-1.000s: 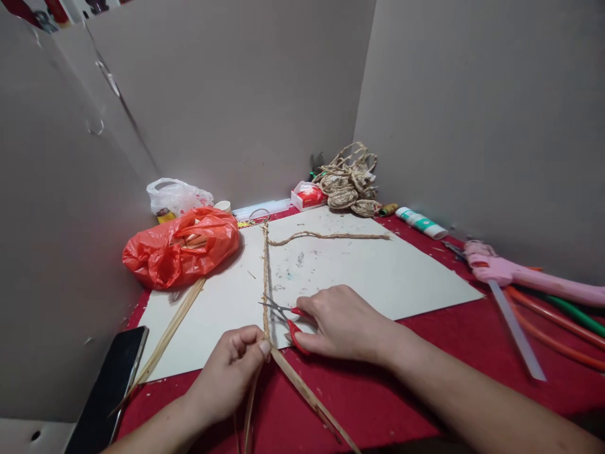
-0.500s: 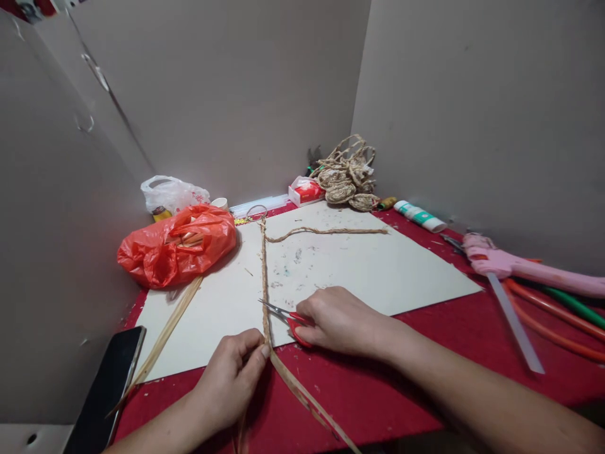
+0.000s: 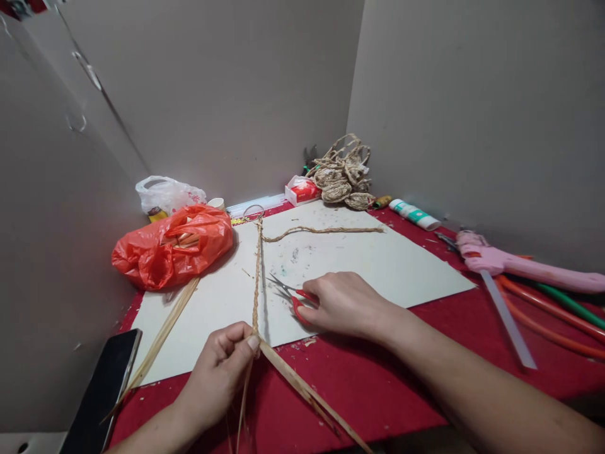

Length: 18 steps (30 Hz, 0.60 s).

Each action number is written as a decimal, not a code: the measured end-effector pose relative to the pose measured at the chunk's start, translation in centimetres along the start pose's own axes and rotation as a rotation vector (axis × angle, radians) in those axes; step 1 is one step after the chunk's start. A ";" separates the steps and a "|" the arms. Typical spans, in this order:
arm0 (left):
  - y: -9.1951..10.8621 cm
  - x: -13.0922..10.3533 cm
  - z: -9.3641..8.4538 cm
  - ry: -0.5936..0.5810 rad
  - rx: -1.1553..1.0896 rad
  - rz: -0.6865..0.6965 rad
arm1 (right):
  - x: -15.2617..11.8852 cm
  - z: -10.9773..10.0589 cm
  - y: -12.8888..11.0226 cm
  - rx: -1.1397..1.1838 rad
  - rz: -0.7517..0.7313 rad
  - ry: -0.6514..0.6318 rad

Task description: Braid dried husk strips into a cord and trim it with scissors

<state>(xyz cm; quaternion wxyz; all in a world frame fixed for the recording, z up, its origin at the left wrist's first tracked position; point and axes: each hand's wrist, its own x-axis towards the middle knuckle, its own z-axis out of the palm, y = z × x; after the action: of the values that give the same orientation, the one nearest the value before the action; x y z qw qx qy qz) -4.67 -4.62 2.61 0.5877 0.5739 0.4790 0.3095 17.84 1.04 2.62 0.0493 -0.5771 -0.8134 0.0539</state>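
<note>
My left hand (image 3: 227,356) pinches the lower end of a braided straw cord (image 3: 258,277). The cord runs up and away over a white board (image 3: 359,271), its shadow lying just to its right. From under my fingers, loose flat straw strands (image 3: 302,388) trail toward the table's front edge. In my right hand (image 3: 347,306) is a pair of red-handled scissors (image 3: 297,299). Their blades are spread a little and point left, apart from the cord. A second braided length (image 3: 326,231) stretches right across the board from near the first one's far end.
A red plastic bag (image 3: 174,252) of straw sits at left, with a strip bundle (image 3: 165,328) below it and a black phone (image 3: 101,391) nearer. Coiled cords (image 3: 343,176) are piled at the back. A pink glue gun (image 3: 510,261) lies right. Grey walls (image 3: 236,94) enclose the table.
The scissors have drawn back up and right from beside the cord. My left hand has shifted slightly left and up, lifting the cord's near part off the board.
</note>
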 end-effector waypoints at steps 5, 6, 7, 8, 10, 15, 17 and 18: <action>0.0 0.1 0.1 -0.023 0.005 0.001 | 0.0 -0.3 -0.6 -0.060 -0.023 -0.014; 0.0 0.1 0.1 -0.027 0.020 0.005 | 0.1 -0.4 -0.9 -0.069 -0.020 -0.011; -0.1 0.1 0.1 -0.031 0.034 0.010 | 0.2 -0.4 -1.1 -0.076 -0.021 -0.008; -0.3 0.2 0.1 -0.033 0.047 0.017 | 0.3 -0.4 -1.3 -0.080 -0.023 -0.006; -0.6 0.3 0.1 -0.039 0.074 0.031 | 0.7 -0.4 -1.8 -0.082 -0.024 -0.003; -1.2 0.4 0.1 -0.057 0.134 0.048 | 1.5 -0.6 -2.4 -0.057 0.014 -0.006; -1.2 0.4 0.1 -0.058 0.147 0.047 | 1.9 -0.8 -2.2 -0.040 0.023 -0.005; -1.1 0.4 0.1 -0.061 0.150 0.048 | 2.1 -0.9 -1.9 -0.033 0.031 0.001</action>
<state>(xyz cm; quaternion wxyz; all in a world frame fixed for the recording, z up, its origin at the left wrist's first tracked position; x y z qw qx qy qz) -4.61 -4.48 1.40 0.5498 0.6368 0.4686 0.2694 15.52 2.44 3.77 0.0393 -0.5904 -0.8051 0.0411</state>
